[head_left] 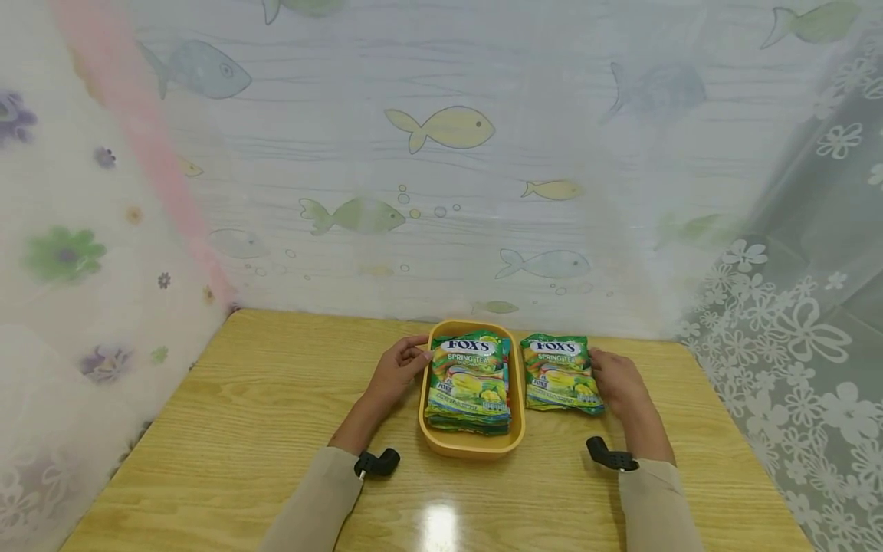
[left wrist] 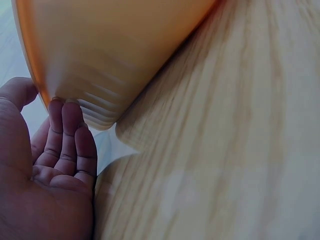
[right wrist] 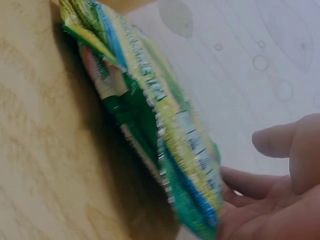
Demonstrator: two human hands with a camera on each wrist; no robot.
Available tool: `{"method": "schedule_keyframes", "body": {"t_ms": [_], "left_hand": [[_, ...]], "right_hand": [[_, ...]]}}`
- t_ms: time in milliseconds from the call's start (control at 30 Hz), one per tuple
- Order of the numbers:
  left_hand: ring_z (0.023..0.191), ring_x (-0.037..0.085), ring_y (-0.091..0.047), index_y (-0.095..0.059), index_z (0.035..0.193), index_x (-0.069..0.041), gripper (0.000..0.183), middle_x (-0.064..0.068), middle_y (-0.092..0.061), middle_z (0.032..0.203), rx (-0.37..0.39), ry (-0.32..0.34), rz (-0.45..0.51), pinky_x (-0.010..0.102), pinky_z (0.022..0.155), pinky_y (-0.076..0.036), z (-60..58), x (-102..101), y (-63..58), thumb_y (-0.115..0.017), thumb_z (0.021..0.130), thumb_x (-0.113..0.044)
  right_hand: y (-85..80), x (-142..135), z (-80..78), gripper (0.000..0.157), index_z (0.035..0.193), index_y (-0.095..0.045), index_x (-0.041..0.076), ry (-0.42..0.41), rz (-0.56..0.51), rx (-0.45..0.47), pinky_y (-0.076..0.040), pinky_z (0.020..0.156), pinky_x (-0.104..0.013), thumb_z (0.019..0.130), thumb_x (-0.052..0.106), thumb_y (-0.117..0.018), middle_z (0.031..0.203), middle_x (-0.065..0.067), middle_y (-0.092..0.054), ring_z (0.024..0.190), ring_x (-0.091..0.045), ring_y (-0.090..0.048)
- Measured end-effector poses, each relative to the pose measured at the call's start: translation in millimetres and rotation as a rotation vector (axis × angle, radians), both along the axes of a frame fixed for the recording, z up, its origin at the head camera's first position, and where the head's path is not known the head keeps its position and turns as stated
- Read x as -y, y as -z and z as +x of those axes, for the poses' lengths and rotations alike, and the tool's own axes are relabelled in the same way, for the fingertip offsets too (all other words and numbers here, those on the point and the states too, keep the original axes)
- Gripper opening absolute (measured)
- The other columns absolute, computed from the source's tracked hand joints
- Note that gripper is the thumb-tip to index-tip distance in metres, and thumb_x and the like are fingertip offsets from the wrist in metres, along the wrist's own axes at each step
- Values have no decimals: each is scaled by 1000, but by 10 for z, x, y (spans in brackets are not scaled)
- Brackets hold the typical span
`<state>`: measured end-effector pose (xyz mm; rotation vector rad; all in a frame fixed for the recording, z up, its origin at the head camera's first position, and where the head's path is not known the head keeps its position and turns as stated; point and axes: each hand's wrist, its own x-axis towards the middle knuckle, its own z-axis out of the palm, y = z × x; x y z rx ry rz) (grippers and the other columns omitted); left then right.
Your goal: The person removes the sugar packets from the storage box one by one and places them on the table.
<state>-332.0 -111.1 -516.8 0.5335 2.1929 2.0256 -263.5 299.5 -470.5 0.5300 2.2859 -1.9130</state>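
A yellow plastic tray [head_left: 472,451] stands on the table, holding a stack of green candy bags [head_left: 469,376] marked FOX'S Spring Tea. My left hand [head_left: 398,371] grips the tray's left rim; in the left wrist view its thumb is at the rim and its fingers [left wrist: 69,117] meet the outer wall. Just right of the tray lies another FOX'S candy bag [head_left: 560,374], face up. My right hand [head_left: 621,380] touches this bag's right edge. In the right wrist view the thumb [right wrist: 280,140] stands apart from the bag, and the fingertips are partly hidden behind it.
The wooden table [head_left: 276,399] ends at a pale curtain [head_left: 441,230] printed with fish. Similar sheets hang at the left and right sides. A black wrist mount [head_left: 376,462] sits at the left cuff, another mount [head_left: 611,455] at the right.
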Motion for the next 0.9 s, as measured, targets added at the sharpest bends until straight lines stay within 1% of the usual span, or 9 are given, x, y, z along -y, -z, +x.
{"method": "schedule_keyframes", "body": {"t_ms": [67, 167, 300, 400, 567, 733, 900], "left_hand": [[93, 20, -66, -60, 147, -10, 43, 11, -69, 108, -1, 0, -1, 32, 87, -51, 0, 2, 1, -67, 107, -24], [95, 20, -67, -60, 147, -10, 43, 12, -69, 109, -4, 0, -1, 31, 88, -51, -2, 4, 2, -67, 107, -24], [97, 20, -67, -60, 147, -10, 43, 12, -69, 109, -9, 5, -2, 32, 90, -50, -1, 6, -2, -67, 107, -24], [97, 19, -67, -60, 147, -10, 43, 12, -69, 109, -13, 6, -4, 33, 89, -50, -2, 4, -2, -67, 108, -24], [96, 19, -67, -60, 147, -9, 42, 12, -69, 109, -14, 4, -7, 33, 92, -51, 4, 2, -13, -66, 108, -23], [97, 19, -67, -60, 147, -10, 43, 12, -69, 109, -3, -1, -5, 32, 93, -50, 8, -1, -11, -67, 107, -23], [98, 20, -67, -60, 147, -10, 43, 11, -69, 109, 4, 2, -5, 32, 90, -49, 14, 4, -15, -67, 107, -24]], "right_hand": [[-37, 15, 7, 69, 160, -18, -19, 12, 4, -13, -36, 121, -46, 117, 33, -31, 167, -36, -23, 157, -43, -25], [-95, 22, 20, 70, 160, -15, -20, 13, 22, -25, -28, 124, -52, 117, 33, -31, 166, -39, -22, 157, -46, -24], [-175, 30, 54, 71, 163, -10, -16, 2, 69, -18, -30, 124, -53, 117, 35, -30, 166, -39, -24, 156, -48, -26], [-223, 35, 86, 71, 165, -10, -12, -3, 102, -24, -32, 123, -52, 117, 36, -30, 165, -37, -26, 155, -49, -29], [-314, 65, 147, 71, 166, -11, -8, -25, 142, -73, -34, 123, -51, 117, 39, -30, 165, -37, -28, 152, -49, -34], [-436, 167, 195, 72, 167, -15, -6, -49, 149, -114, -34, 123, -50, 117, 41, -36, 164, -35, -31, 152, -49, -35], [-528, 248, 205, 75, 167, -16, -6, -71, 141, -142, -37, 121, -51, 116, 45, -38, 162, -34, -36, 149, -48, -41]]}}
